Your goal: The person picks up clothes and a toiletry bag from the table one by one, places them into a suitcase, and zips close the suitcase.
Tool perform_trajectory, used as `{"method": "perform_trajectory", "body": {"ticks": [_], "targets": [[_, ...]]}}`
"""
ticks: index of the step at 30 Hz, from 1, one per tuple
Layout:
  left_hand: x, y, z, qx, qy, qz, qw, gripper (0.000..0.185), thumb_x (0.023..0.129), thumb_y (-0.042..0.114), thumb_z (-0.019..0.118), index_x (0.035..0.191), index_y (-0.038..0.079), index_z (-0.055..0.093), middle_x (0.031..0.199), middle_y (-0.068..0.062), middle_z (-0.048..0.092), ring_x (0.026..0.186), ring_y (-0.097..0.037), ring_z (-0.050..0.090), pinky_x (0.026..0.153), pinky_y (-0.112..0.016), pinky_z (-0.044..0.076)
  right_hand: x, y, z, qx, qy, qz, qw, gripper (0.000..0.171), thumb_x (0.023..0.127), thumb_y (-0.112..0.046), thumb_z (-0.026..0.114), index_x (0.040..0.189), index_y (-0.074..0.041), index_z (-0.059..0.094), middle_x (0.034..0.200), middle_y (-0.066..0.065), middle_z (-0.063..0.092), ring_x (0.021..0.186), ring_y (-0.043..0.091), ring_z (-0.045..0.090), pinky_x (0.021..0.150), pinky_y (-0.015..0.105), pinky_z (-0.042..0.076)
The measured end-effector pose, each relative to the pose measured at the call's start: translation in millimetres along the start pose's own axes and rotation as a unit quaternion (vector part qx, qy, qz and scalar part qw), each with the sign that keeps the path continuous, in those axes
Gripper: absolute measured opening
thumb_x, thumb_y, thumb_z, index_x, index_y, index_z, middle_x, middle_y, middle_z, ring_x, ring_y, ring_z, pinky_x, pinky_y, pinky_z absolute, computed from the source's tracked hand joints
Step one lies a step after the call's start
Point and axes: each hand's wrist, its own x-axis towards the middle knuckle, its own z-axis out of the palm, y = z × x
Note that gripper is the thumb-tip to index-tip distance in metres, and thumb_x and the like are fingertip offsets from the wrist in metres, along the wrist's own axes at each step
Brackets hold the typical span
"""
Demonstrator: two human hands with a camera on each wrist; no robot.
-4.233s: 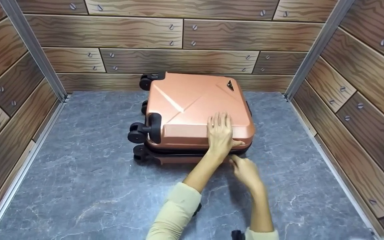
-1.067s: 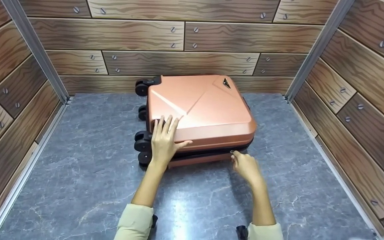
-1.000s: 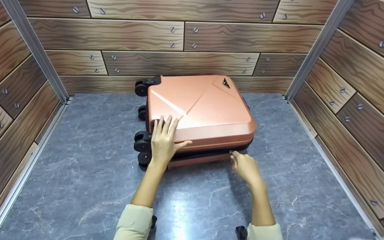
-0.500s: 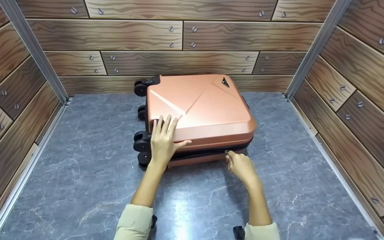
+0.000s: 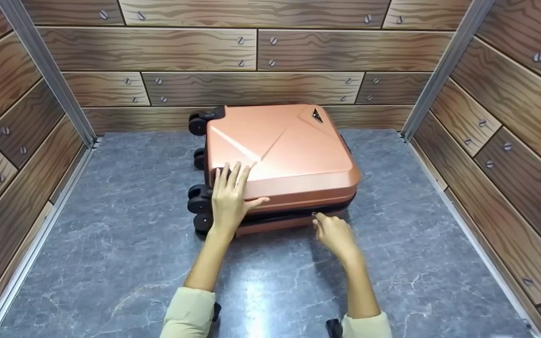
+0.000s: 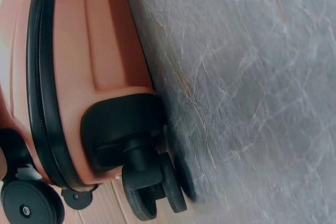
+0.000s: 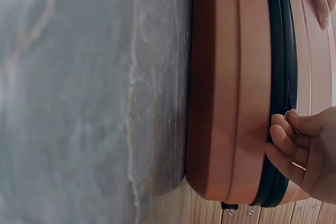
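Suitcase [image 5: 294, 141] lies flat on the gray floor [image 5: 134, 263], near its back edge, well apart from left and right edges, wheels [image 5: 199, 204] toward the left edge; its shell is under the left fingers, its near-side zipper band [image 7: 282, 40] at the right fingertips. Left hand [image 5: 229, 204]: fingers straight, slightly spread, thumb out, resting on the near wheel-end corner, gripping nothing. Right hand [image 5: 337, 233]: fingers curled, thumb and index pinching the zipper pull [image 7: 287, 113], no visible gap between them.
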Motion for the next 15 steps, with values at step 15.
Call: {"method": "perform_trajectory", "body": {"ticks": [15], "targets": [[-0.9,0.3,0.2,0.000,-0.005,0.000,1.0000,0.085,0.059,0.067,0.066,0.115,0.003,0.063,0.117,-0.016,0.059,0.114,-0.038,0.048,0.100,-0.047,0.032,5.5,-25.4,8.0,0.024,-0.017,-0.046,0.999,0.015,0.089,-0.011,0.058,0.073,-0.010,0.060,0.050,-0.007,0.054,0.052,0.023,0.059,0.051,0.044,0.048]]}}
